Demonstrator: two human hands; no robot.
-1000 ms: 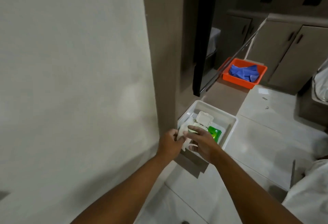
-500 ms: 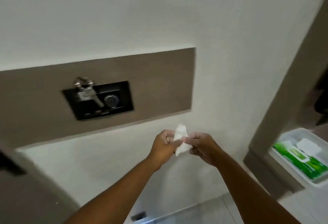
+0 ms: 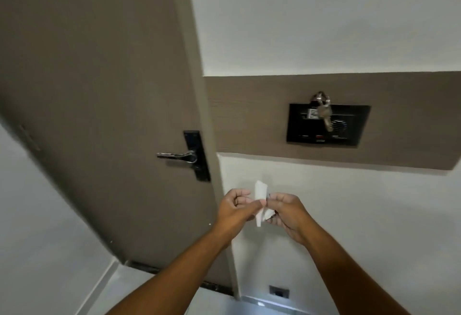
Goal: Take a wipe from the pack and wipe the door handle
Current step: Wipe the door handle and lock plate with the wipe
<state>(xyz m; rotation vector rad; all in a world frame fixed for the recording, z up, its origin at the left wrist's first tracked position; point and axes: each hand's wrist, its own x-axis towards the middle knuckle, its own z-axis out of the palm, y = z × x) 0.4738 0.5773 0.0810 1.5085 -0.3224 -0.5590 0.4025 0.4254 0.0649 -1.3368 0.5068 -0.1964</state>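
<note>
Both my left hand (image 3: 235, 206) and right hand (image 3: 287, 211) pinch the folded wipe (image 3: 260, 202) between them, below and right of the door handle (image 3: 177, 157). Risk: still bunched, it may slip or clean poorly.

My left hand (image 3: 234, 208) and right hand (image 3: 287, 211) meet in front of the wall, the wipe (image 3: 260, 198) pinched between them. The door handle (image 3: 177, 157) sits up and to their left on the door (image 3: 99, 90). A wall panel (image 3: 326, 125) with keys (image 3: 324, 112) hangs upper right.
</note>
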